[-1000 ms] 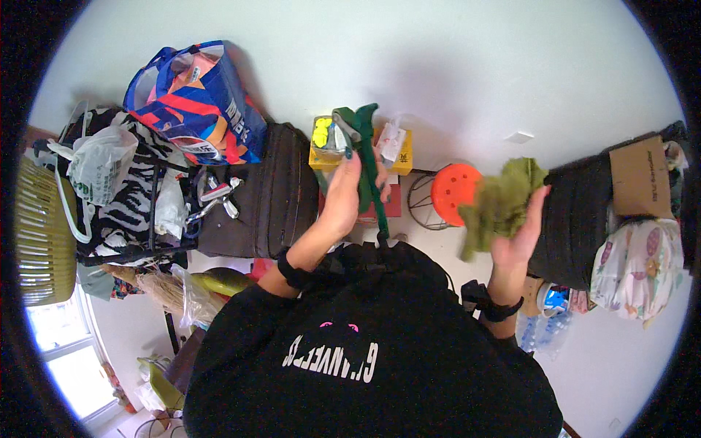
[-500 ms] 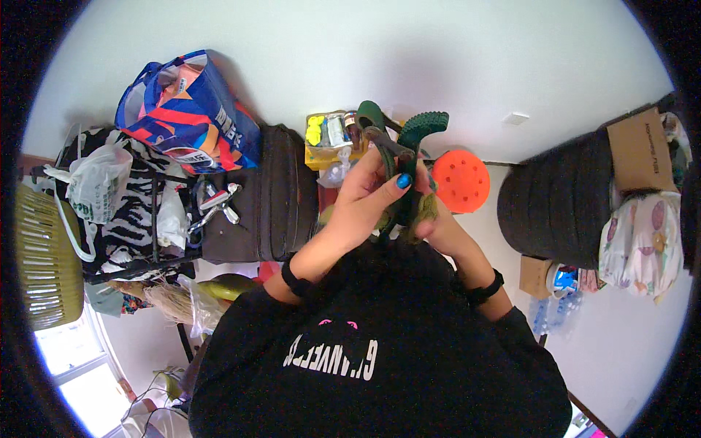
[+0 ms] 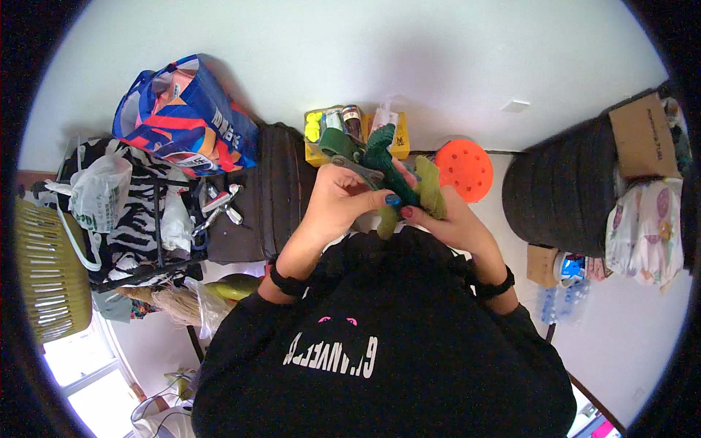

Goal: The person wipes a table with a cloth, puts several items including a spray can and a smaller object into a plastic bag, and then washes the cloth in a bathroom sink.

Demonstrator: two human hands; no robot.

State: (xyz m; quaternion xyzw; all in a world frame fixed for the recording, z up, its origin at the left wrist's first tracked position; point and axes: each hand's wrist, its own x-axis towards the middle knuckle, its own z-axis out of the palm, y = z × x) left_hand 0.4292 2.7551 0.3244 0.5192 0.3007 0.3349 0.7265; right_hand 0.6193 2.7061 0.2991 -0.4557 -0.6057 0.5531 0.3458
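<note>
In front of my chest, both hands hold a green bundle of bands and flaps whose kind I cannot make out. My left hand (image 3: 336, 201) pinches its lower left side, thumb pointing right. By those fingers a greyish strap end with a round spot (image 3: 363, 174) joins a smooth dark green band (image 3: 338, 144). A textured dark green strip (image 3: 381, 155) rises through the middle. My right hand (image 3: 454, 223) is closed on the right side, by a yellowish-green flap (image 3: 431, 188). The thumbs nearly meet. Fingers behind the bundle are partly hidden.
Beyond the hands stand a yellow box (image 3: 314, 155) of small bottles and a round orange stool (image 3: 464, 171). On the left are a dark suitcase (image 3: 281, 197) and a colourful shopping bag (image 3: 190, 120). A ribbed black cylinder (image 3: 551, 201) and cardboard box (image 3: 644, 139) are on the right.
The bundle has tilted left and its curled upper ends have come lower. My right thumb has come forward beside the left one, and the yellowish-green flap shows more fully.
</note>
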